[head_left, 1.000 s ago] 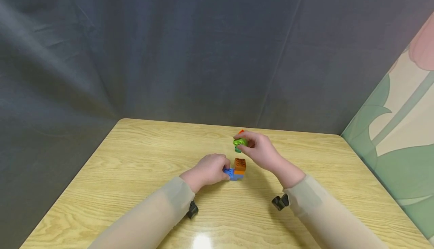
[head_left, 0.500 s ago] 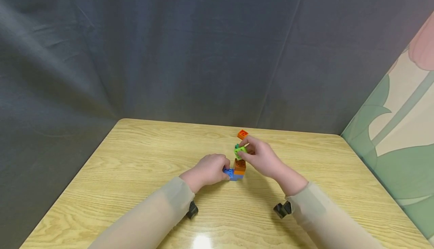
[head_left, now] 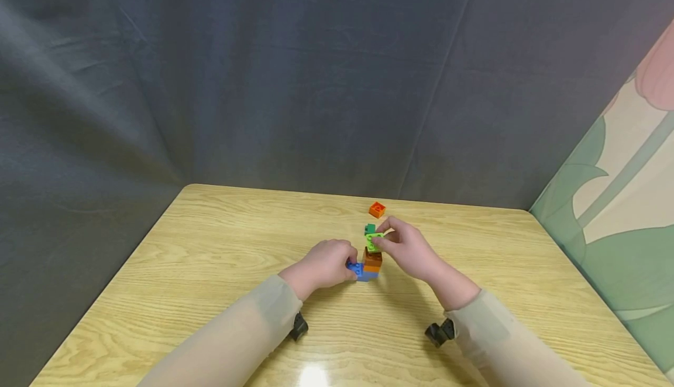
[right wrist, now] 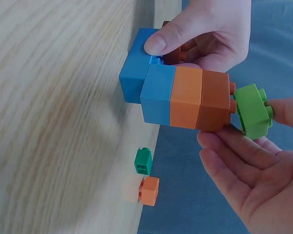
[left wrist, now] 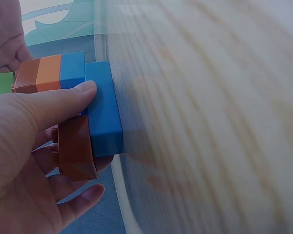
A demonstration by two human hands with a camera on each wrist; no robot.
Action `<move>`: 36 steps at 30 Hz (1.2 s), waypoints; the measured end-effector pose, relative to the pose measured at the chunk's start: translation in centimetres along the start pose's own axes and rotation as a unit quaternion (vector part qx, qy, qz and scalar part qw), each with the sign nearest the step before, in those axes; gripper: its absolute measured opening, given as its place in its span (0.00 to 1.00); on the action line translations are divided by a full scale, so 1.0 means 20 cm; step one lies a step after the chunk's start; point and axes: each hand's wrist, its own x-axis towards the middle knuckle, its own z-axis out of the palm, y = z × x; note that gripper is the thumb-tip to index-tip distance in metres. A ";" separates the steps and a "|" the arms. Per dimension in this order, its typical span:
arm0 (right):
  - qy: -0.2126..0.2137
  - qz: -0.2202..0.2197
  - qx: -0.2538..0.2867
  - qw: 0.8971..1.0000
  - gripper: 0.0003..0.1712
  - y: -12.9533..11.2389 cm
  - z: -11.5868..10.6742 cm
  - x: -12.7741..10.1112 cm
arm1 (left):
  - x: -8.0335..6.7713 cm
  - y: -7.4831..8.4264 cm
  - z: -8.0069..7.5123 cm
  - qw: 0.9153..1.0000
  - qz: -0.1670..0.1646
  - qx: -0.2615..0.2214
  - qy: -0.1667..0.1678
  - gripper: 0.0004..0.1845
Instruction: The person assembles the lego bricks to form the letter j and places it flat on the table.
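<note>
A small stack (head_left: 371, 263) of blue, orange and brown bricks stands on a wider blue brick (head_left: 356, 268) at the table's middle. My left hand (head_left: 348, 262) grips that blue base brick (left wrist: 103, 109), thumb on top, with another brown brick (left wrist: 77, 153) under the fingers. My right hand (head_left: 382, 241) pinches a lime green brick (head_left: 374, 240) right at the top of the stack. In the right wrist view the lime brick (right wrist: 254, 111) sits tilted against the studs of the brown top brick (right wrist: 214, 100).
A dark green brick (head_left: 370, 229) lies just behind the stack, and a flat orange brick (head_left: 377, 209) lies farther back on the wooden table (head_left: 210, 258). Grey curtain hangs behind the table; a patterned wall stands to the right.
My right hand has brought the lime green brick down and nearer, from beside the loose bricks to the top of the stack. The left hand has stayed put.
</note>
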 end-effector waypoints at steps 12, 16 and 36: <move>0.003 0.030 0.025 0.999 0.12 0.03 0.02 0.01 | 0.00 0.01 -0.01 1.000 -0.008 -0.005 -0.003 0.08; 0.005 0.023 0.029 0.999 0.11 0.04 0.02 0.02 | 0.00 0.01 -0.01 1.000 -0.008 -0.005 -0.003 0.08; -0.016 -0.064 -0.010 0.998 0.19 0.08 0.02 0.01 | 0.00 0.01 -0.01 1.000 -0.015 -0.004 -0.008 0.09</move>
